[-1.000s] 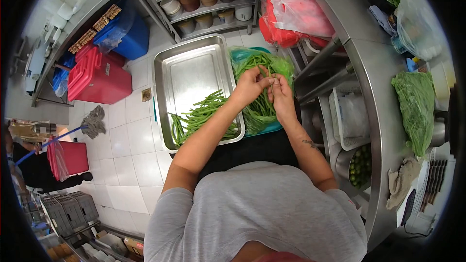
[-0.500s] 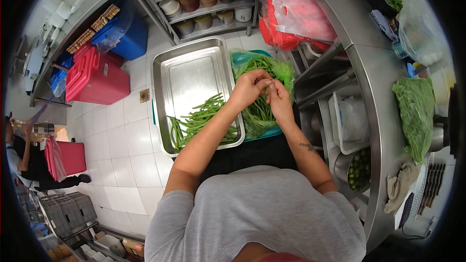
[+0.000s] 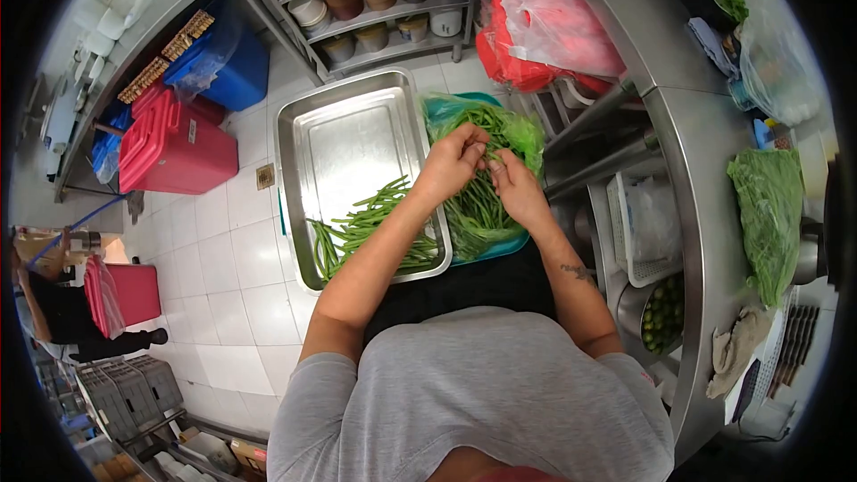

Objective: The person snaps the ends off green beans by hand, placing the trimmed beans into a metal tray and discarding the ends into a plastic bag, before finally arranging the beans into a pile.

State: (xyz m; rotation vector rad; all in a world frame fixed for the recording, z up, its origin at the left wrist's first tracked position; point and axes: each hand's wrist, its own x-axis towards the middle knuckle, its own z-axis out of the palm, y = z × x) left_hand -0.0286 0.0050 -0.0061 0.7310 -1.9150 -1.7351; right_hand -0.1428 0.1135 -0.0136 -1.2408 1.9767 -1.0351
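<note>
My left hand (image 3: pixel 455 163) and my right hand (image 3: pixel 517 187) are close together over an open green plastic bag (image 3: pixel 527 131) of long green beans (image 3: pixel 475 207). The fingers of both hands are pinched, with a bit of green bean showing between the fingertips. The bag rests in a teal tub (image 3: pixel 489 253). Left of it, a steel tray (image 3: pixel 335 138) holds a pile of green beans (image 3: pixel 370 225) at its near end, partly hidden by my left forearm.
Along the right runs a steel counter (image 3: pixel 683 214) with a bag of leafy greens (image 3: pixel 768 214). Beneath it are a white basket (image 3: pixel 636 270) and a container of green limes (image 3: pixel 662 317). Red bins (image 3: pixel 183 147) and a person in dark clothes (image 3: pixel 58 308) are at the left.
My hands have shifted slightly, and my right hand has dropped a little away from my left. The person at the left has changed posture. The piles of beans look the same.
</note>
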